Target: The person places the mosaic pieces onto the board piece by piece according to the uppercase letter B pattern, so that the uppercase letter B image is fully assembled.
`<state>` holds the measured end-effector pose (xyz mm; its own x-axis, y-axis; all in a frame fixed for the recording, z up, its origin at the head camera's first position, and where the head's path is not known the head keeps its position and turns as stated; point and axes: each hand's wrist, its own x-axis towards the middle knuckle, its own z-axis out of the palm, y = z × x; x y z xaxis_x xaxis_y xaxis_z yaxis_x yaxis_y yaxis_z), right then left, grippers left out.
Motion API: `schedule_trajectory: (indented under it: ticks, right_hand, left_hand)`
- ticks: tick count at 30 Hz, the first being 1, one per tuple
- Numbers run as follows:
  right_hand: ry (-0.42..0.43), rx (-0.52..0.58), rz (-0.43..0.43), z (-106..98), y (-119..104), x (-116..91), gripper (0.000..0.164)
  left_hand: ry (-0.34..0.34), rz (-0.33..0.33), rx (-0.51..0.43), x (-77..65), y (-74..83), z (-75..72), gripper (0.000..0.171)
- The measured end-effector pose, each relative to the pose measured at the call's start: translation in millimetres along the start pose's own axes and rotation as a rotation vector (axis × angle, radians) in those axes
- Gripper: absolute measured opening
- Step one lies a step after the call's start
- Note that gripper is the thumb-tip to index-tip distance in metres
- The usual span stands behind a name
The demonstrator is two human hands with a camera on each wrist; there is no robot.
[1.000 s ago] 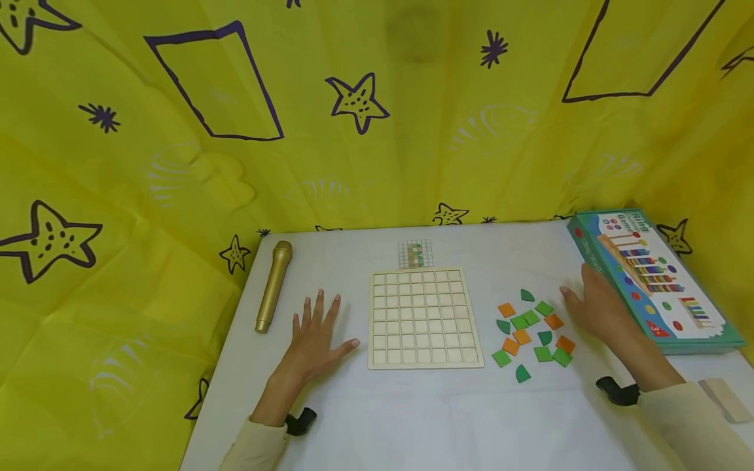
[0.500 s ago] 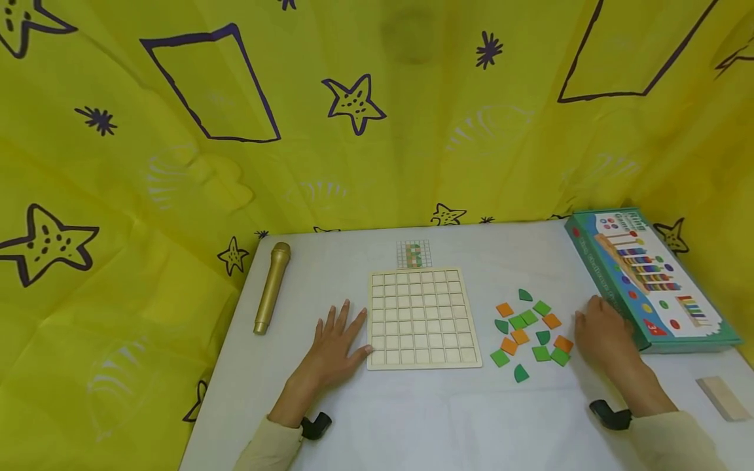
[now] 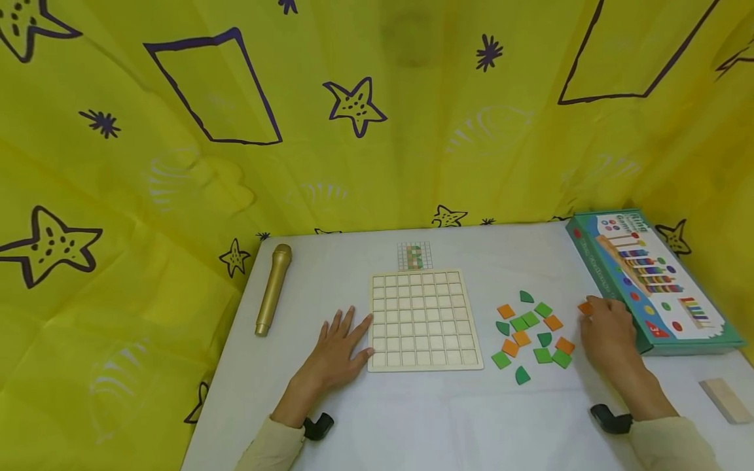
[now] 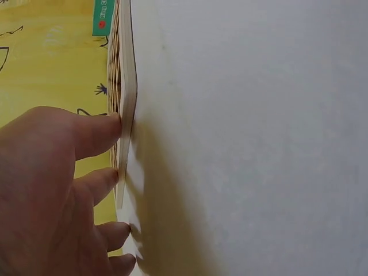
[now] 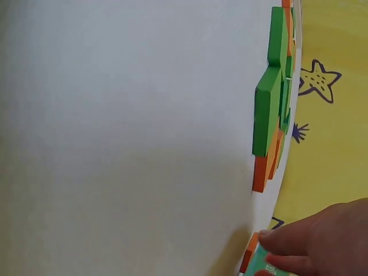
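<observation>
My left hand (image 3: 334, 353) lies with fingers spread at the left edge of a pale wooden grid board (image 3: 427, 320). In the left wrist view, the thumb and index fingertip touch the board's rim (image 4: 127, 86). My right hand (image 3: 609, 330) is beside the green game box (image 3: 665, 281), its thumb and fingers pinching an orange square tile (image 3: 585, 307). The right wrist view shows the thumb at that orange tile (image 5: 249, 253). Between the board and this hand lie loose orange squares, green squares (image 3: 543, 355) and dark green quarter-round pieces (image 3: 522, 375).
A small printed grid pattern card (image 3: 415, 256) lies behind the board. At the far left is a gold microphone (image 3: 273, 291). A small wooden block (image 3: 726, 400) sits at the right front. A yellow patterned curtain (image 3: 412, 163) rises behind the white table (image 3: 412, 425).
My left hand has slid right to the board's edge. My right hand has drawn back slightly, its fingers curling in beside the box, and an orange tile now shows at its fingertips.
</observation>
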<state>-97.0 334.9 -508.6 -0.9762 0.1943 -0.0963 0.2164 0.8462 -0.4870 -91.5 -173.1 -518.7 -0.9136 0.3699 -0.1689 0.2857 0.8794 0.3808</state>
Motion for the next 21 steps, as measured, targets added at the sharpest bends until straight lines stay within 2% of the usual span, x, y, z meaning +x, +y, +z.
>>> schedule_trajectory:
  ticks: [5, 14, 21]
  right_hand:
    - [0.002, -0.043, 0.021, -3, 0, -4, 0.042]
    - [-0.016, -0.006, -0.012, -4, 3, 2, 0.037]
    - [-0.024, 0.002, 0.014, -4, 3, 8, 0.034]
  left_hand:
    - [-0.008, 0.004, -0.002, 0.7, 0.2, -2.7, 0.067]
    - [-0.004, 0.010, 0.006, 1.3, 0.5, -3.4, 0.067]
    - [-0.018, 0.016, 0.012, 1.8, 0.9, -2.9, 0.068]
